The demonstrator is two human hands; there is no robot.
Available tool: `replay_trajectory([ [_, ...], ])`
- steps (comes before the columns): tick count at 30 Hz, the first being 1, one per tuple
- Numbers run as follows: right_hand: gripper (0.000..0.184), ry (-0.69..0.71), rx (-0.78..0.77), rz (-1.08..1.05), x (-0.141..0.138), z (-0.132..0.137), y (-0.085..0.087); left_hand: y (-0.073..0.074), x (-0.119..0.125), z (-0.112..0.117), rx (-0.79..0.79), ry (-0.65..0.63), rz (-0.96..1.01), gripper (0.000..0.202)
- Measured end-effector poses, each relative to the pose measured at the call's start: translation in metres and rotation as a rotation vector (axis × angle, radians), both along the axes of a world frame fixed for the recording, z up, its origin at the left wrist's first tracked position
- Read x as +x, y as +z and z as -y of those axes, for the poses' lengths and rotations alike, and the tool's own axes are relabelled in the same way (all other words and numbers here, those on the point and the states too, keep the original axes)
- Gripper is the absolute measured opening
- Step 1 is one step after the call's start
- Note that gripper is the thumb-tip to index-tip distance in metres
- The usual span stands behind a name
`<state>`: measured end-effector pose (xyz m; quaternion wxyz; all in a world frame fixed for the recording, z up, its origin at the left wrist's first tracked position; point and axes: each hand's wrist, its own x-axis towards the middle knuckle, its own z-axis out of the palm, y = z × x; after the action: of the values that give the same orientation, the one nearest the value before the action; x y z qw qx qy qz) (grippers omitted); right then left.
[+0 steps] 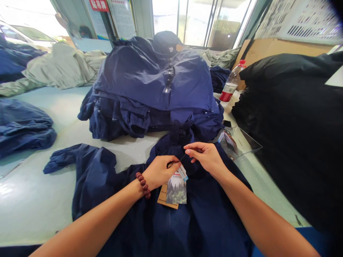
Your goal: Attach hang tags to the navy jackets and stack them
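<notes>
A navy jacket (171, 221) lies spread on the table in front of me. My left hand (160, 170), with a bead bracelet at the wrist, is closed on a bundle of paper hang tags (174, 189) that dangle over the jacket. My right hand (207, 156) pinches a thin dark string (183, 157) that runs between the two hands, just above the tags. Both hands hover over the jacket's collar area.
A tall stack of navy jackets (155, 89) sits behind the hands. Black garments (294, 117) pile up at the right, with a clear plastic tray of tags (238, 142) and a red-capped bottle (230, 84) beside them. More navy and grey garments (59, 66) lie at left.
</notes>
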<state>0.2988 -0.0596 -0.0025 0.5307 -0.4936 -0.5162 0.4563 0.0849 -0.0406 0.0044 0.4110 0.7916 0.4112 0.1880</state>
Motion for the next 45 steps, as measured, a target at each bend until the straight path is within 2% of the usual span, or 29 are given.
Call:
replay_trajectory([
  [10,0.033,-0.049,0.049,-0.006,0.003,0.0,0.0,0.002,0.0,0.001,-0.011,0.005,0.011,0.035],
  [20,0.035,-0.027,0.002,-0.022,0.002,0.004,0.006,0.005,0.0,0.001,-0.026,0.02,0.017,0.034],
  [29,0.024,-0.118,0.178,0.324,0.013,0.005,0.007,0.004,-0.001,-0.002,-0.001,0.025,-0.012,0.031],
  [32,0.024,-0.084,0.163,0.264,0.012,0.006,0.008,0.004,-0.001,-0.002,-0.01,0.024,0.004,0.028],
  [35,0.025,-0.046,0.153,0.204,0.009,0.009,0.011,0.006,0.0,0.0,-0.015,0.006,0.11,0.029],
  [39,0.024,-0.046,0.174,0.219,0.005,0.016,0.016,0.009,0.003,0.005,0.079,-0.033,0.21,0.028],
  [42,0.02,-0.047,0.208,0.24,0.003,0.019,0.018,0.01,0.003,0.007,0.18,-0.002,0.234,0.024],
  [45,0.016,-0.008,0.243,0.23,0.001,0.021,0.019,0.009,0.004,0.009,0.207,-0.007,0.256,0.025],
])
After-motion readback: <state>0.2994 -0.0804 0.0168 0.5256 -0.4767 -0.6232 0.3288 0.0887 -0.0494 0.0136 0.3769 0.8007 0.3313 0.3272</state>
